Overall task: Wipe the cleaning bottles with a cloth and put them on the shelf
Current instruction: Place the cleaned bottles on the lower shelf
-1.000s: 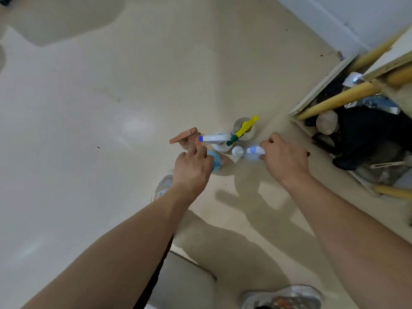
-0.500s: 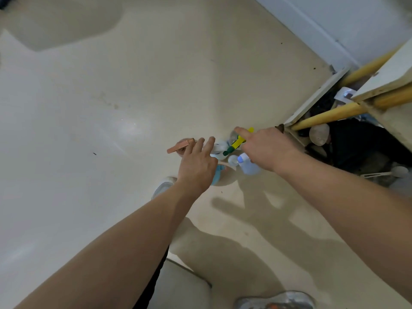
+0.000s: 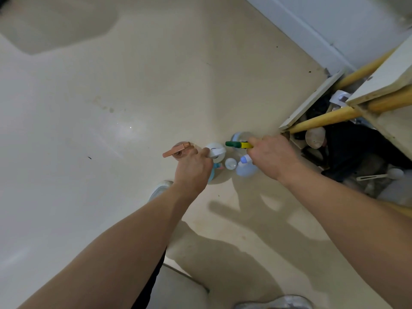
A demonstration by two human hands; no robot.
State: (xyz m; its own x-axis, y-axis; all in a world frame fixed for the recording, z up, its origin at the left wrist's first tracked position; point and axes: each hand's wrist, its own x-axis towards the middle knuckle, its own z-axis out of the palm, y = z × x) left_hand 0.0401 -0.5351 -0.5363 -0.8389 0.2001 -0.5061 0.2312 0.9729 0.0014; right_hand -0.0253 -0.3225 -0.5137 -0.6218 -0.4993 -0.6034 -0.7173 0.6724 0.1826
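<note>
Bottles cluster on floor, just left of shelf (image 3: 312, 103). My left hand (image 3: 192, 172) clenched on white sprayer (image 3: 215, 151); right hand (image 3: 270, 156) grasping yellow-green sprayer (image 3: 237, 144). Copper pump bottle (image 3: 178, 150) farthest from shelf; blue bottle (image 3: 245, 168) under right hand.

A glossy cream floor (image 3: 133, 90) carried everything. On it stood a tight cluster of cleaning bottles (image 3: 231, 161), a copper-pump one (image 3: 178, 150) leftmost. A wooden shelf (image 3: 312, 103) stood just right
</note>
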